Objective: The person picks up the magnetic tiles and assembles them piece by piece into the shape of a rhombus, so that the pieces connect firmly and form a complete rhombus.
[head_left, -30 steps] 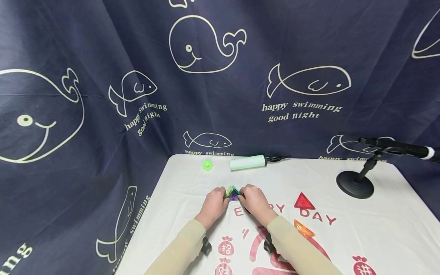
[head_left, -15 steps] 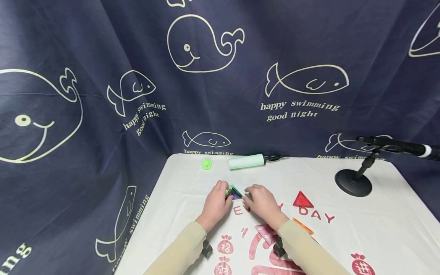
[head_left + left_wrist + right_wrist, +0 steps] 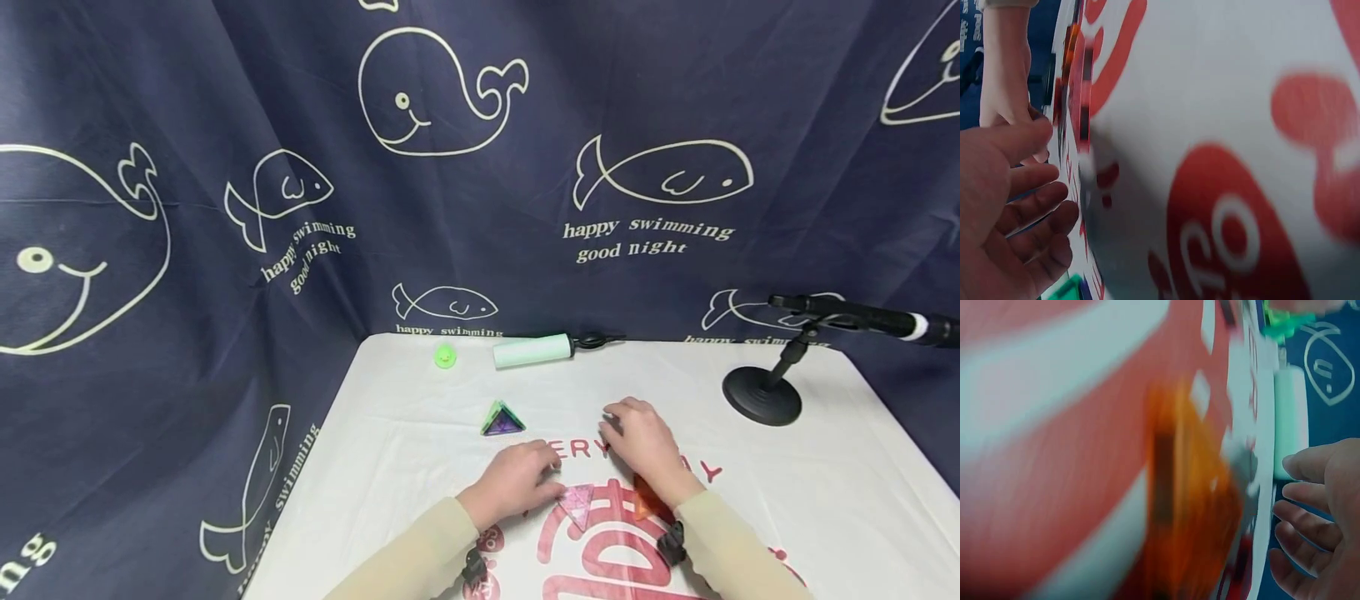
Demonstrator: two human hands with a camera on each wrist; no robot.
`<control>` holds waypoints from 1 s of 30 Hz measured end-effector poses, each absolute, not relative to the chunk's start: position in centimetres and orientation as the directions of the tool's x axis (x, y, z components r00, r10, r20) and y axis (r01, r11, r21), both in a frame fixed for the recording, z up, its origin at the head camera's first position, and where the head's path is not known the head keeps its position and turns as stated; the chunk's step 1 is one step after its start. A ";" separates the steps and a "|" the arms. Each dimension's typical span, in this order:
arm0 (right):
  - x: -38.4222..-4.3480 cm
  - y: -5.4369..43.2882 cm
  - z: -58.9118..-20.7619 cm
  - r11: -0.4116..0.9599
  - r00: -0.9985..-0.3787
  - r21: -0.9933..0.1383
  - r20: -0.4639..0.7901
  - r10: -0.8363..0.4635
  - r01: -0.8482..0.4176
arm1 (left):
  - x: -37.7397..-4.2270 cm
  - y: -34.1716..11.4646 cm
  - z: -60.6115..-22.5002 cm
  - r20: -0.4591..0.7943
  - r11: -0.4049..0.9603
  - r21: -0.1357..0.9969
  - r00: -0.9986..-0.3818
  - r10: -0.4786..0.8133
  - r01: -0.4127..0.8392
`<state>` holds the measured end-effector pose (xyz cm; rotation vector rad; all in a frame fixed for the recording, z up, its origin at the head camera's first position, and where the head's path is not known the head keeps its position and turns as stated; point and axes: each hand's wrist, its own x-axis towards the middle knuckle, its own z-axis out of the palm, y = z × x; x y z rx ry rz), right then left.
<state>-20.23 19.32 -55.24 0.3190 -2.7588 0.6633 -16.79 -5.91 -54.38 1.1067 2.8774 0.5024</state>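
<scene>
Left hand (image 3: pixel 517 479) first: its fingers are bending loosely, thumb standing apart, and it's gripping nothing. At about half past three from it, the pink triangular tile (image 3: pixel 576 504) is lying just beside the fingertips; whether they're touching, I can't tell.

Across to the right hand (image 3: pixel 641 437), and it's hovering with fingers curving gently, spaced apart, holding nothing either. At six o'clock from that hand the orange triangular tile (image 3: pixel 647 498) is showing, partly hiding behind the wrist. In the right wrist view, a blurred red piece (image 3: pixel 1244 565) is peeking out at five o'clock from the orange one.

Back to the left hand: towards half past eleven, the purple-and-green triangular piece (image 3: pixel 502 419) is sitting clear of both hands, light green edging its left side, darker green its right.

Farther out on the white surface (image 3: pixel 420 400), a green duck-faced toy (image 3: pixel 446 357) is resting at half past ten from that piece, and a mint-green pump (image 3: pixel 532 351) is lying at one o'clock. Out at two o'clock from the right hand, a black microphone (image 3: pixel 862 315) is leaning across its stand (image 3: pixel 762 396). Behind everything, a navy curtain (image 3: pixel 480 217) is hanging, whales and fish all over.
</scene>
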 end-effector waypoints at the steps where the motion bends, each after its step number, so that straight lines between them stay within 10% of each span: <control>1: -20.2 20.0 -55.3 0.872 -0.937 -0.411 0.323 -0.135 -0.267 | -16.6 -5.7 -54.4 0.083 0.691 0.293 -0.738 0.670 0.660; 30: -17.9 27.5 -56.4 0.883 -0.981 -0.436 0.154 -0.118 -0.175 | -16.2 -4.8 -54.8 0.008 0.596 0.323 -0.632 0.775 0.735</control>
